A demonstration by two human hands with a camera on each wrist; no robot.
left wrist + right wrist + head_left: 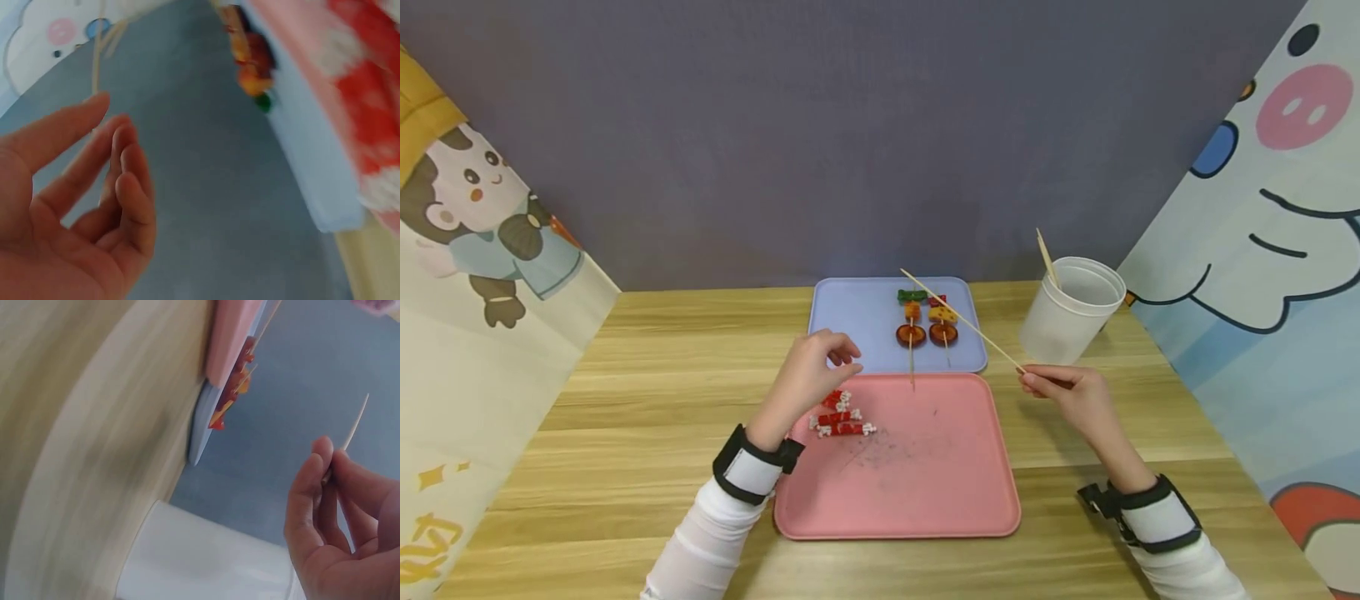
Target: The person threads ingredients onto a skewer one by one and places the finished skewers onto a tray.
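Note:
My right hand [1072,395] pinches a thin wooden skewer [958,315] by one end, and the skewer slants up to the left above the trays. In the right wrist view thumb and fingertips meet on that skewer [357,422]. My left hand [812,367] hovers over the left edge of the pink tray [925,500], fingers loosely bent, with nothing between them. Just below it lie several red pieces with white ends [844,429], the rearmost partly hidden by the hand. Two loaded skewers with brown round slices [911,336], orange and yellow pieces rest on the blue tray [853,329].
A white plastic tub [1060,325] stands at the back right, with wooden skewers [1047,257] leaning out of it. The blue tray sits directly behind the pink one on the wooden table [662,400]. A grey wall [880,150] closes off the back.

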